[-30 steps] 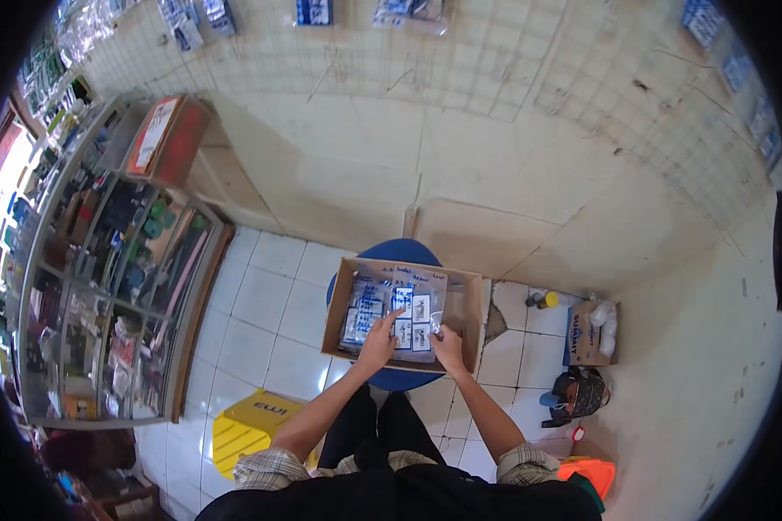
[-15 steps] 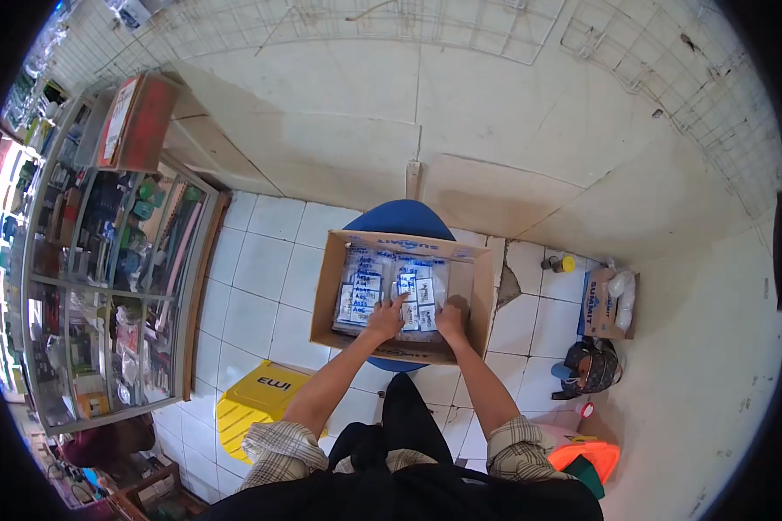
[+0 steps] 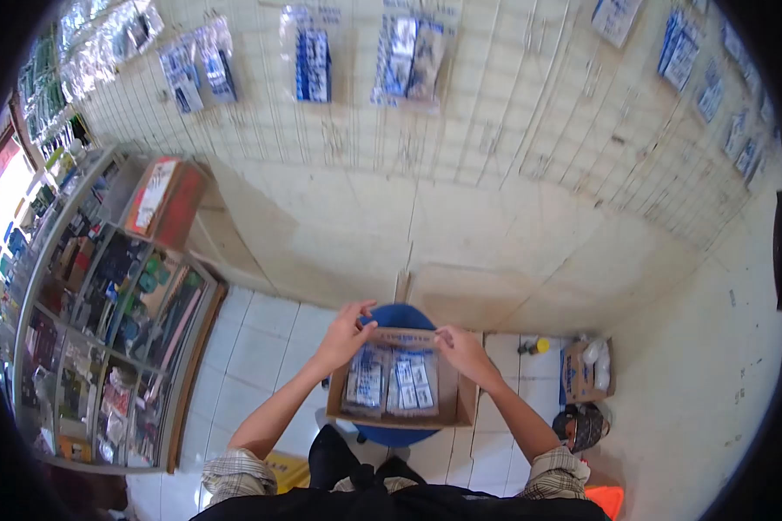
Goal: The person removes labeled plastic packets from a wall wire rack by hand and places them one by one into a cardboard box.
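Note:
An open cardboard box [image 3: 457,405] rests on a blue stool [image 3: 398,314]. Inside it lie two clear plastic bags of small white-and-blue packets, a left bag [image 3: 365,384] and a right bag [image 3: 413,385]. My left hand [image 3: 347,334] is raised at the box's far left corner, fingers apart, with nothing in it. At the far edge, toward the right, my right hand [image 3: 462,352] has its thumb and fingers closed near the cardboard rim; whether they pinch the rim is too small to tell.
A glass display case [image 3: 104,321] stands at the left with a red box [image 3: 167,201] on top. Wire racks on the wall hold packets [image 3: 313,65]. At the right are a small carton [image 3: 575,372], a dark bag [image 3: 582,427] and an orange object [image 3: 606,499].
Both hands have left the packets inside the box and moved up to its far edge. The view has tilted upward, showing more of the wall racks.

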A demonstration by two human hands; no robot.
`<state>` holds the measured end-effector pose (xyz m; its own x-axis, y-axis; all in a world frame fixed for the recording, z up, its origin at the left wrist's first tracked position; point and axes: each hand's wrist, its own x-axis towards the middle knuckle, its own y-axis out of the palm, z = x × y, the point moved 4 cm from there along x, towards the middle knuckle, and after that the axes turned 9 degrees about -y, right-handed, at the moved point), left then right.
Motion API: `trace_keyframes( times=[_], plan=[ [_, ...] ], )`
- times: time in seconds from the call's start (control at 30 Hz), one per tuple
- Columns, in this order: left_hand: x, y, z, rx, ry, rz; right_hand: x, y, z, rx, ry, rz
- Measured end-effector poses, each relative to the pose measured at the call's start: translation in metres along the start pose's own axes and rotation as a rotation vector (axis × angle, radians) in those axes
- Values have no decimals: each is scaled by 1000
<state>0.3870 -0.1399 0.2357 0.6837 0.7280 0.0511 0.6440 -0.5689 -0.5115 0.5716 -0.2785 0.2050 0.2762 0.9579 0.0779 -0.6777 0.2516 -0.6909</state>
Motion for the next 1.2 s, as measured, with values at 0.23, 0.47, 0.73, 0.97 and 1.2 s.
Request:
trace_keyframes(
  times=[0.23,0.47,0.73,0.97,1.2],
  plan=[
    [63,-142,-115,-300,354,-178,103,-114,171,123,-284,-474],
    [214,-166,-128,-225,591,-313,255,-168,175,-111,-407,-824],
    [287,-158,-154,-267,630,-320,304,-185,167,195,-283,-801],
    [305,-156,-167,-245,635,-236,285,-201,198,406,-227,-858],
    [266,-164,-192,-425,514,129,256,-202,236,675,-242,-793]
  ],
)
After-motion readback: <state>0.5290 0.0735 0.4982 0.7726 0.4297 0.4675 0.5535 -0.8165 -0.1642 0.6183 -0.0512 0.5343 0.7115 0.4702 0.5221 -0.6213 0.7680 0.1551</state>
